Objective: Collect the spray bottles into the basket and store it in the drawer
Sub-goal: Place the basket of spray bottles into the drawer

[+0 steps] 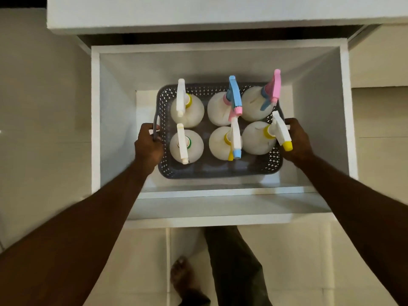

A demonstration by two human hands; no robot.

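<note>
1. Storing step: the grey perforated plastic basket [218, 172] holding six white spray bottles [187, 111] sits low inside the open white drawer [344, 120].
2. The left hand [148, 146] curls round the left handle; the right hand [297, 140] grips the right rim.
3. Next, I judge: let go, withdraw both hands, push the drawer closed.

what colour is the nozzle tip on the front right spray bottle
Yellow nozzle tip on the white-triggered front right spray bottle; head view.
</note>
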